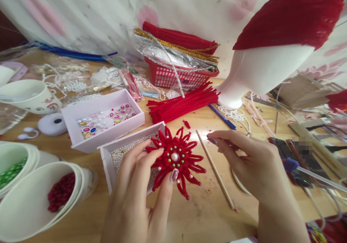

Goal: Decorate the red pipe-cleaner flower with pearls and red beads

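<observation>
A red fuzzy flower [184, 152] with looped petals, small pearls at its petals, a ring of green beads and a large white pearl at its centre is held up by my left hand [138, 185]. The thumb presses on the front and the fingers lie along its left side. To the right of the flower, my right hand [249, 160] is closed in a pinch on a thin thread or wire [202, 133] that runs toward the upper petals. Under the flower stands a white box of pearls [119, 152], partly hidden by my left hand.
A second white box [105, 134] holds gems and pearls. Bead cups [78, 185] stand at the left. A wooden stick [215, 170], red pipe cleaners [181, 105], a blue pen [222, 117], a red basket [176, 76] and a white mannequin head [265, 69] are around.
</observation>
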Available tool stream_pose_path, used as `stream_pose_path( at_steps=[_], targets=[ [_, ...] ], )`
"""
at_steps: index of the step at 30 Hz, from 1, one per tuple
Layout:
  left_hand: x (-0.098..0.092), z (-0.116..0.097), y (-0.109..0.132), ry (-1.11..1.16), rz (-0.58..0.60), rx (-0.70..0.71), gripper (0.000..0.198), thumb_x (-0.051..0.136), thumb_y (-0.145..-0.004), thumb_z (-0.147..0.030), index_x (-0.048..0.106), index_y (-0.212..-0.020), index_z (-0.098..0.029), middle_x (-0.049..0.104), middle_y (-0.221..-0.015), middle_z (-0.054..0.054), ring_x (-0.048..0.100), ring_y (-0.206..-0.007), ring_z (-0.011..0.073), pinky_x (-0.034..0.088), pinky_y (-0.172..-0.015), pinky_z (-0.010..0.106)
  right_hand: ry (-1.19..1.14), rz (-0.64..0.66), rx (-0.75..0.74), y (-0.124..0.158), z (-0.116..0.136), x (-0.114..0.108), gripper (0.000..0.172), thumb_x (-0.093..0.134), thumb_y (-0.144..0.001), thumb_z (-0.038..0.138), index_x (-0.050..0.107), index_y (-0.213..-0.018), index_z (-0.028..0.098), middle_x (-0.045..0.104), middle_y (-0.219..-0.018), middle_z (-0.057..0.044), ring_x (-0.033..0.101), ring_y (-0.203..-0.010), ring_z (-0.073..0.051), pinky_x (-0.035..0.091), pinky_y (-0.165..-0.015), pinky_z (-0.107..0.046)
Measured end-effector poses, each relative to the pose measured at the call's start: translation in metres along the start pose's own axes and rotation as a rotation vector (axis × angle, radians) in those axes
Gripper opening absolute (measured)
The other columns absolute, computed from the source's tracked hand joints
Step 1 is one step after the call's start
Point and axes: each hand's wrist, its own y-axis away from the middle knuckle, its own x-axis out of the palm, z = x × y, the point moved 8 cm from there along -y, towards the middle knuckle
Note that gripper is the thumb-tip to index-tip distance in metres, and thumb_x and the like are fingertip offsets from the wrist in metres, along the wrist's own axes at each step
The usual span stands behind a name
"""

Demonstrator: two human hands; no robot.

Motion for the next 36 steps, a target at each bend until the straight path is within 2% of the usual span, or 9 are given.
stream_pose_path(
  at_steps=[9, 12, 17, 20, 23, 30, 33, 36],
  targets=[
    [0.0007, -0.0012, -0.001, 0.017, 0.009, -0.002, 0.03, 0.055, -0.097, -0.029, 0.057, -0.127, -0.028, 0.056, -0.138, 0.009, 0.061, -0.124, 0.0253, 0.061, -0.096, 0.039, 0.029, -0.002, -0.004, -0.0015, 0.0007, -0.0021, 0.015, 0.06, -0.095, 0.02, 0.074, -0.095, 0.026, 0.078, -0.084, 0.0, 0.074, -0.071, -0.019, 0.058, -0.067, -0.029],
    [0.0005, -0.0009, -0.0007, 0.014, 0.009, -0.002, 0.029, 0.055, -0.097, -0.029, 0.057, -0.127, -0.028, 0.056, -0.138, 0.008, 0.061, -0.124, 0.024, 0.06, -0.096, 0.037, 0.044, 0.024, -0.014, -0.0015, 0.0011, -0.001, 0.016, 0.059, -0.095, 0.021, 0.074, -0.095, 0.026, 0.078, -0.084, 0.0, 0.074, -0.072, -0.019, 0.058, -0.068, -0.03],
    [0.0001, -0.0017, -0.0003, 0.013, 0.017, -0.001, 0.029, 0.054, -0.098, -0.03, 0.057, -0.127, -0.028, 0.055, -0.139, 0.008, 0.059, -0.126, 0.0227, 0.06, -0.097, 0.035, 0.011, -0.035, 0.021, -0.0002, 0.0001, -0.0069, 0.014, 0.061, -0.095, 0.021, 0.074, -0.096, 0.027, 0.078, -0.083, 0.001, 0.073, -0.07, -0.017, 0.058, -0.069, -0.029],
    [-0.0003, -0.0019, -0.0003, 0.018, 0.01, -0.002, 0.029, 0.055, -0.098, -0.029, 0.057, -0.127, -0.027, 0.055, -0.139, 0.007, 0.059, -0.126, 0.0218, 0.06, -0.096, 0.033, 0.01, -0.014, -0.01, -0.0008, 0.0032, -0.0049, 0.015, 0.06, -0.095, 0.021, 0.074, -0.095, 0.026, 0.078, -0.085, 0.0, 0.074, -0.072, -0.018, 0.058, -0.068, -0.029],
    [-0.0006, -0.0018, -0.0007, 0.019, 0.008, -0.001, 0.03, 0.055, -0.098, -0.028, 0.057, -0.127, -0.027, 0.055, -0.139, 0.008, 0.06, -0.126, 0.0227, 0.06, -0.097, 0.035, 0.025, 0.019, -0.026, -0.001, 0.0038, -0.0017, 0.015, 0.059, -0.095, 0.021, 0.074, -0.095, 0.025, 0.078, -0.084, 0.0, 0.074, -0.071, -0.018, 0.058, -0.067, -0.029],
    [-0.0002, -0.0015, -0.0005, 0.017, 0.015, 0.012, 0.029, 0.056, -0.097, -0.028, 0.058, -0.126, -0.027, 0.055, -0.139, 0.008, 0.06, -0.126, 0.0232, 0.061, -0.095, 0.033, 0.016, -0.014, -0.008, -0.0011, 0.0013, -0.0041, 0.014, 0.06, -0.095, 0.021, 0.074, -0.095, 0.027, 0.079, -0.085, 0.0, 0.074, -0.072, -0.019, 0.059, -0.069, -0.03],
    [-0.0007, -0.0011, 0.0003, 0.02, 0.009, 0.007, 0.029, 0.055, -0.097, -0.027, 0.058, -0.126, -0.027, 0.055, -0.139, 0.008, 0.06, -0.126, 0.0239, 0.06, -0.096, 0.035, 0.023, 0.008, -0.015, -0.0014, 0.002, -0.0021, 0.015, 0.06, -0.096, 0.021, 0.074, -0.096, 0.026, 0.079, -0.084, 0.0, 0.074, -0.073, -0.019, 0.058, -0.068, -0.03],
    [-0.0008, -0.0005, 0.0008, -0.005, 0.016, -0.001, 0.03, 0.054, -0.097, -0.029, 0.056, -0.127, -0.027, 0.055, -0.14, 0.009, 0.06, -0.127, 0.026, 0.058, -0.099, 0.041, -0.001, -0.027, 0.019, 0.0013, 0.0014, -0.0052, 0.013, 0.062, -0.095, 0.021, 0.074, -0.095, 0.027, 0.078, -0.082, 0.002, 0.073, -0.068, -0.017, 0.056, -0.065, -0.028]
  ],
)
